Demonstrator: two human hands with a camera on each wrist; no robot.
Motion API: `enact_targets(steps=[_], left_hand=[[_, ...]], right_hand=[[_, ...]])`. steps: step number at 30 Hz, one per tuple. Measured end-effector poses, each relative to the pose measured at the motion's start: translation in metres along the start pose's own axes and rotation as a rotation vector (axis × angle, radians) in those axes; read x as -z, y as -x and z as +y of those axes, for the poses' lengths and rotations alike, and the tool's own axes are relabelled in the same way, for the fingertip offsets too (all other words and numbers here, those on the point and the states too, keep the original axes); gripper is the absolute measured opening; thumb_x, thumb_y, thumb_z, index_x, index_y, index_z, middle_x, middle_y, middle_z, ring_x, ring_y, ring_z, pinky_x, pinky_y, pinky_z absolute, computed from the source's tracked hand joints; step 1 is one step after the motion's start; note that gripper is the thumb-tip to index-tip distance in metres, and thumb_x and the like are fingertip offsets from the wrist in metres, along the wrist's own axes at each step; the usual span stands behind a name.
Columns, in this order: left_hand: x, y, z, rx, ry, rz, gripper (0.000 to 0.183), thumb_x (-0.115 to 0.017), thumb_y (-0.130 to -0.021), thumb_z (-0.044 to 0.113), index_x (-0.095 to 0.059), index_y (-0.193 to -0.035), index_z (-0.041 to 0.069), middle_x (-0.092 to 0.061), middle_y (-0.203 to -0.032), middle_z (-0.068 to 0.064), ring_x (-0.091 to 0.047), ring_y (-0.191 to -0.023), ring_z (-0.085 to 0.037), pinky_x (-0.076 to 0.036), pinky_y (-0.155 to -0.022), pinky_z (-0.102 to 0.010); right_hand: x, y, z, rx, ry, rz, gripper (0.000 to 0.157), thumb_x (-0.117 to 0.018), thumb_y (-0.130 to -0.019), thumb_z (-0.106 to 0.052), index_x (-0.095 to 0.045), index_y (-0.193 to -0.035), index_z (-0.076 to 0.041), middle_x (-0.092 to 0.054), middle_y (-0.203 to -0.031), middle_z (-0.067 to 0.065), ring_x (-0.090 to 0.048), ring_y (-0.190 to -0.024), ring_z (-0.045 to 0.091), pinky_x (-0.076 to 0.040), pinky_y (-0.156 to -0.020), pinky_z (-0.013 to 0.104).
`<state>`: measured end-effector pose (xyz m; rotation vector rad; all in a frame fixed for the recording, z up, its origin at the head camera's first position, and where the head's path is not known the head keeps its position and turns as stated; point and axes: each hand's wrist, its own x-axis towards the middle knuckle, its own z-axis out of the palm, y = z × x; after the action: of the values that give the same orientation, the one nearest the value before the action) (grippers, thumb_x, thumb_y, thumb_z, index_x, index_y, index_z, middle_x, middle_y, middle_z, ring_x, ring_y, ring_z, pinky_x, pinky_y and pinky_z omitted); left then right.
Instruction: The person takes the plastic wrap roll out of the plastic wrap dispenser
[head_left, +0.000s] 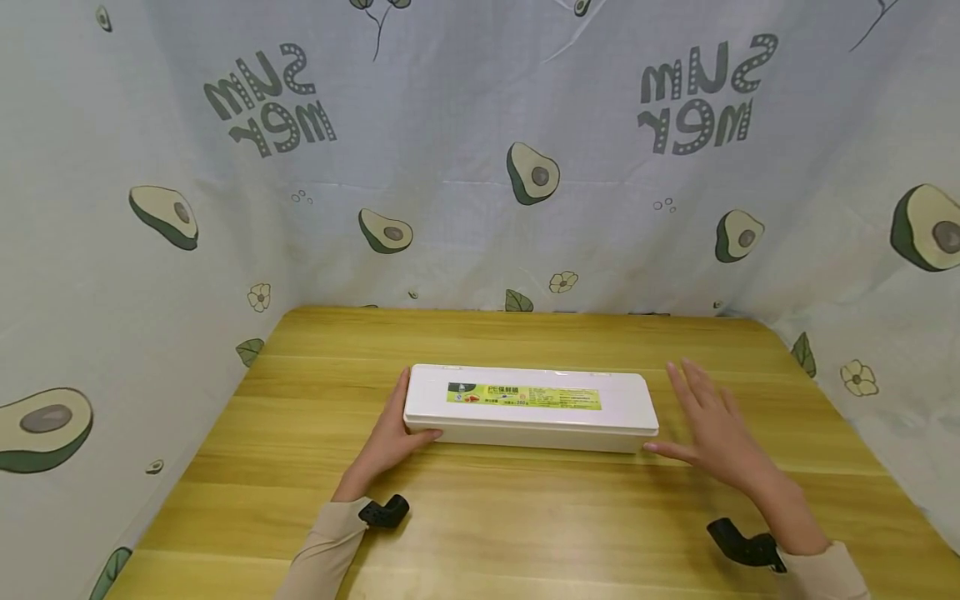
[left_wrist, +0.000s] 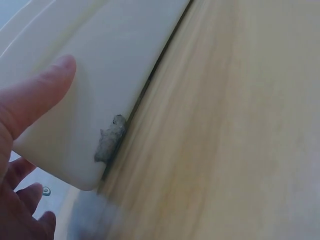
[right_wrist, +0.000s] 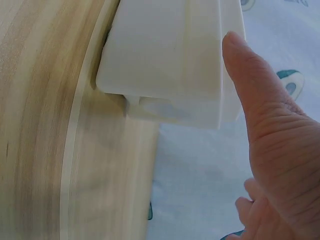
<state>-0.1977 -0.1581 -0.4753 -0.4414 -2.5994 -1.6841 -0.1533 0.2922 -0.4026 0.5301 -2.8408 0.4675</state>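
A long white cling film box (head_left: pixel 536 437) with a green and yellow label on its lid lies across the wooden table. My left hand (head_left: pixel 392 429) holds the box's left end, thumb along the front face and fingers by the end. In the left wrist view the left thumb (left_wrist: pixel 50 90) lies against the box's pale side, near a grey patch (left_wrist: pixel 110 139) by its lower edge. Off the right end, my right hand (head_left: pixel 708 425) is spread, fingers apart, holding nothing. The right wrist view shows the right thumb (right_wrist: pixel 255 80) beside the box's end; whether it touches, I cannot tell.
The wooden table (head_left: pixel 525 517) has rounded far corners. A pale curtain (head_left: pixel 465 250) printed with avocados hangs behind it and along both sides. Black curved wrist mounts (head_left: pixel 742 546) show at both sleeves.
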Motion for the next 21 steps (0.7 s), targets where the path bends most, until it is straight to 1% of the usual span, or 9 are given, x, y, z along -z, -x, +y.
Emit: enact_targets(steps=[2, 4, 8, 10, 13, 18, 21], left_hand=[[0.0, -0.001, -0.001, 0.01, 0.038, 0.0, 0.109, -0.079, -0.074, 0.012, -0.003, -0.152, 0.007, -0.014, -0.158, -0.016, -0.015, -0.145, -0.035, -0.016, -0.115, -0.056], [0.0, -0.002, -0.002, 0.012, 0.085, 0.003, 0.109, -0.079, -0.073, 0.007, -0.004, -0.152, 0.007, -0.016, -0.157, -0.016, -0.018, -0.144, -0.035, -0.017, -0.115, -0.055], [-0.001, -0.002, -0.001, 0.004, 0.131, 0.005, 0.108, -0.079, -0.071, 0.001, -0.006, -0.151, 0.005, -0.022, -0.155, -0.017, -0.024, -0.142, -0.036, -0.02, -0.113, -0.056], [-0.001, -0.003, 0.0, 0.005, 0.125, 0.006, 0.108, -0.079, -0.07, 0.001, -0.008, -0.151, 0.004, -0.024, -0.155, -0.017, -0.026, -0.141, -0.036, -0.021, -0.113, -0.056], [-0.001, -0.003, 0.0, 0.014, 0.104, 0.011, 0.107, -0.08, -0.07, 0.004, -0.011, -0.151, 0.007, -0.026, -0.154, -0.015, -0.027, -0.141, -0.035, -0.022, -0.113, -0.055], [0.0, -0.002, -0.001, 0.015, 0.063, 0.019, 0.104, -0.081, -0.07, 0.011, -0.016, -0.151, 0.01, -0.029, -0.152, -0.016, -0.029, -0.139, -0.036, -0.023, -0.113, -0.055], [0.0, -0.002, -0.001, 0.015, 0.053, 0.019, 0.103, -0.082, -0.07, 0.012, -0.018, -0.151, 0.011, -0.031, -0.151, -0.016, -0.03, -0.139, -0.036, -0.022, -0.113, -0.055]], right_hand=[[0.0, -0.002, -0.001, 0.027, 0.005, 0.018, 0.117, -0.079, -0.068, -0.042, -0.004, -0.152, -0.01, -0.008, -0.156, 0.024, -0.006, -0.145, 0.04, -0.006, -0.11, 0.066], [-0.001, -0.003, -0.002, 0.052, 0.008, 0.029, 0.117, -0.08, -0.067, -0.04, -0.006, -0.152, -0.009, -0.01, -0.156, 0.024, -0.011, -0.144, 0.041, -0.006, -0.113, 0.062], [-0.002, -0.005, -0.004, 0.085, 0.011, 0.044, 0.117, -0.081, -0.066, -0.039, -0.008, -0.152, -0.007, -0.012, -0.156, 0.023, -0.013, -0.144, 0.039, -0.003, -0.118, 0.054], [-0.002, -0.006, -0.005, 0.094, 0.012, 0.049, 0.117, -0.081, -0.066, -0.04, -0.009, -0.151, -0.006, -0.012, -0.156, 0.022, -0.012, -0.145, 0.037, -0.002, -0.118, 0.053], [-0.001, -0.009, -0.007, 0.093, 0.015, 0.053, 0.116, -0.081, -0.067, -0.041, -0.009, -0.151, -0.007, -0.014, -0.156, 0.022, -0.013, -0.145, 0.036, -0.003, -0.119, 0.052], [-0.001, -0.013, -0.01, 0.092, 0.023, 0.042, 0.116, -0.08, -0.068, -0.043, -0.008, -0.152, -0.008, -0.014, -0.157, 0.02, -0.015, -0.144, 0.036, -0.007, -0.118, 0.054], [-0.001, -0.016, -0.012, 0.107, 0.024, 0.042, 0.115, -0.079, -0.068, -0.043, -0.008, -0.152, -0.008, -0.015, -0.157, 0.02, -0.015, -0.145, 0.036, -0.006, -0.118, 0.053]])
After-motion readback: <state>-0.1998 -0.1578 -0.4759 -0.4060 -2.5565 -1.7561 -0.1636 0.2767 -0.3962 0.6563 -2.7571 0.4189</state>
